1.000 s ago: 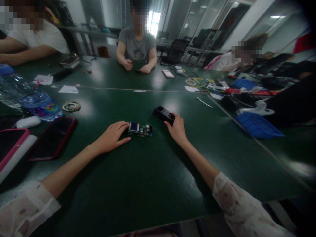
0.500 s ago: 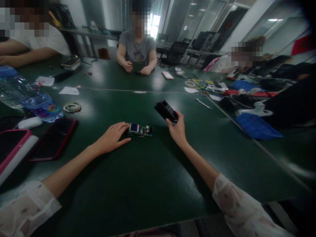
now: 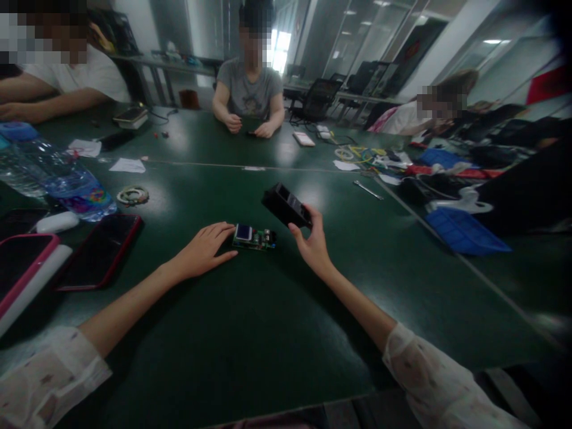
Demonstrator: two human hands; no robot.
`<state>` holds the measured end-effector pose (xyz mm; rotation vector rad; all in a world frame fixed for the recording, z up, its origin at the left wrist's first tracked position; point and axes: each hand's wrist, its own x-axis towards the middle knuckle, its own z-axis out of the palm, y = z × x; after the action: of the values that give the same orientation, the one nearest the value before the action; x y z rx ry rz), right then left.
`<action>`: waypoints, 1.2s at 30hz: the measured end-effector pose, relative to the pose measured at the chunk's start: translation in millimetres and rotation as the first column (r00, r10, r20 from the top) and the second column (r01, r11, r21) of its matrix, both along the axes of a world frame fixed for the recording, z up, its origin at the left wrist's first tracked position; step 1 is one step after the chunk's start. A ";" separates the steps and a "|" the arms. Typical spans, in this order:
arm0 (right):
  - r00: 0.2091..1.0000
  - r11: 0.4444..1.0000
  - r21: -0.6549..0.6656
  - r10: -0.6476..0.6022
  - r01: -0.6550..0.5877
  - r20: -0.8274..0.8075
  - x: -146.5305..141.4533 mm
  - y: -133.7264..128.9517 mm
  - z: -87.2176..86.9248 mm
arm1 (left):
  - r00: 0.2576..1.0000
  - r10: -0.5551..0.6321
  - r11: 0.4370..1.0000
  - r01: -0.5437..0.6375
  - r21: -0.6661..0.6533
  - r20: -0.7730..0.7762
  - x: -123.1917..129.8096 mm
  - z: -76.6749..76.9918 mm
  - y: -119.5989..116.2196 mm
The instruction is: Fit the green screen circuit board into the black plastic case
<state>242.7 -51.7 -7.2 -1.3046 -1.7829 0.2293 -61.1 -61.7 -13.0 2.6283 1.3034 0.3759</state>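
On the green tabletop [image 3: 250, 333] lies a small circuit board [image 3: 254, 236] with a little screen at its left end. My left hand [image 3: 207, 247] rests flat beside it, fingers stretched out, the fingertips at the board's left edge. Pinched between thumb and fingers of my right hand [image 3: 315, 241] is a black plastic case [image 3: 288, 205] with cut-outs in its upper face. It is held tilted above the table, up and to the right of the board. The fingers behind the case are partly hidden.
At left are phones [image 3: 100, 250], a water bottle [image 3: 74, 179] and a coiled bracelet [image 3: 133, 195]. A wrench [image 3: 367, 189], tangled cables [image 3: 357, 154] and a blue tray [image 3: 465, 229] lie at right. A person in grey [image 3: 250, 89] sits opposite; others sit at both sides.
My right hand has moved left with the black case, bringing it nearer the circuit board. My left hand and the board have stayed in place.
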 end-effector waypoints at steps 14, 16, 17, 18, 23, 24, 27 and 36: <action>0.945 0.948 -0.042 0.319 -0.316 0.070 -19.8 -18.7 1.8 | 1.000 -0.008 0.998 0.008 0.057 0.008 -0.7 -6.5 2.2; 0.942 0.944 -0.038 0.328 -0.326 0.074 -19.4 -17.9 1.7 | 1.000 -0.013 0.998 0.012 0.057 0.008 -0.6 -6.4 2.1; 0.940 0.944 -0.039 0.331 -0.329 0.078 -18.9 -17.6 1.7 | 1.000 -0.013 0.998 0.012 0.054 0.006 -0.5 -6.1 1.9; 0.939 0.943 -0.040 0.332 -0.330 0.083 -18.3 -17.3 1.7 | 1.000 -0.012 0.999 0.012 0.052 0.004 -0.4 -5.8 1.5; 0.930 0.938 -0.042 0.347 -0.345 0.118 -14.6 -16.3 2.0 | 1.000 0.011 0.998 -0.011 0.058 -0.004 0.5 -4.1 -1.0; 0.924 0.933 -0.048 0.360 -0.357 0.133 -14.3 -16.1 1.8 | 1.000 0.015 0.998 -0.015 0.055 -0.005 0.7 -3.8 -1.3; 0.885 0.906 -0.117 0.422 -0.406 0.198 -14.8 -15.4 0.4 | 1.000 0.023 0.999 -0.023 0.037 -0.002 1.1 -3.0 -1.6; 0.856 0.876 -0.201 0.475 -0.439 0.204 -18.8 -13.8 -5.4 | 0.999 0.033 0.999 -0.033 0.037 0.001 0.3 -4.5 0.2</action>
<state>224.0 -65.5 -12.6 -1.0169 -2.3221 0.4887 -60.8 -61.5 -17.5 2.6395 1.3538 0.4085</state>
